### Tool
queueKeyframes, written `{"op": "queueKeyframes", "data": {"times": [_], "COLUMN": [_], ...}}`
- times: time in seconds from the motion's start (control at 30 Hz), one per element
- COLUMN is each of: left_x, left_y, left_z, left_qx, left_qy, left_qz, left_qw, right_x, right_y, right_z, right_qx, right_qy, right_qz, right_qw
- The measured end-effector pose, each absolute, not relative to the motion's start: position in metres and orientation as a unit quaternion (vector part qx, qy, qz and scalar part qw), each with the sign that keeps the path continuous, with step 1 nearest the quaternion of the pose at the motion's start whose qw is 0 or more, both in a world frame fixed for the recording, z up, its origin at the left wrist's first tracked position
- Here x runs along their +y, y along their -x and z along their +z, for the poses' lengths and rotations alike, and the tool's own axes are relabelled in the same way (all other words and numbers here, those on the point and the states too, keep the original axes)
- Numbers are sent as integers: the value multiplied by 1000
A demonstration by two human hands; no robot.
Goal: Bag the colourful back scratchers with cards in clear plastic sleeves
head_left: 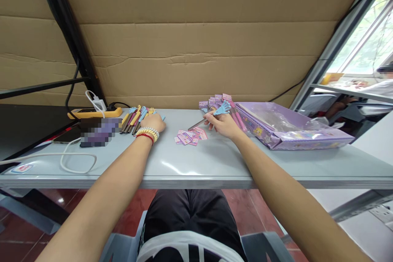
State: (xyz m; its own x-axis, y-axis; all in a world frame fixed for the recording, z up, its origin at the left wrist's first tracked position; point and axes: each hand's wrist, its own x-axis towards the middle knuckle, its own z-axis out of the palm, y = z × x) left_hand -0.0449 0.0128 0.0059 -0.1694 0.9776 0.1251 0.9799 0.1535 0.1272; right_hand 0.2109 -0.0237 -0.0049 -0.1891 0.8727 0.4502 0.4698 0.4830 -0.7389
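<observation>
My right hand [225,126] is closed around a telescopic back scratcher [221,109] with a light blue hand-shaped head. Its metal rod slants down to the left, over a small heap of pink and purple cards [185,137]. My left hand [153,123], with beaded bracelets at the wrist, is curled at the right end of a row of yellow and blue back scratchers [134,119]. Light blue bits show at its fingers, seemingly part of another back scratcher; the fingertips are mostly hidden. Behind my right hand lie pink back scratchers [239,118] with purple cards on them.
A purple box [294,139] with clear plastic stands at the right. On the left are a yellow power strip [95,112] with a charger, a white cable [78,154] and a blurred phone-like object. Cardboard [196,41] walls the back. Another person is partly visible at the far right.
</observation>
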Motion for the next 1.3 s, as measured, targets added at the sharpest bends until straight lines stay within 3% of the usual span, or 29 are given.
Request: {"op": "queueKeyframes", "data": {"times": [0.6, 1.07, 1.3], "left_x": [18, 9, 10], "left_y": [36, 33, 29], "left_z": [-4, 3, 0], "left_qx": [-512, -576, -430], "left_qy": [838, 801, 882], "left_qz": [-180, -163, -180], "left_qw": [-56, -2, -62], "right_x": [-23, -29, -28], "right_y": [-211, -207, -207], "right_z": [-4, 1, 1], "right_qx": [-720, -708, -700], "right_qy": [448, 417, 412], "right_qz": [233, 295, 303], "right_qw": [476, 487, 498]}}
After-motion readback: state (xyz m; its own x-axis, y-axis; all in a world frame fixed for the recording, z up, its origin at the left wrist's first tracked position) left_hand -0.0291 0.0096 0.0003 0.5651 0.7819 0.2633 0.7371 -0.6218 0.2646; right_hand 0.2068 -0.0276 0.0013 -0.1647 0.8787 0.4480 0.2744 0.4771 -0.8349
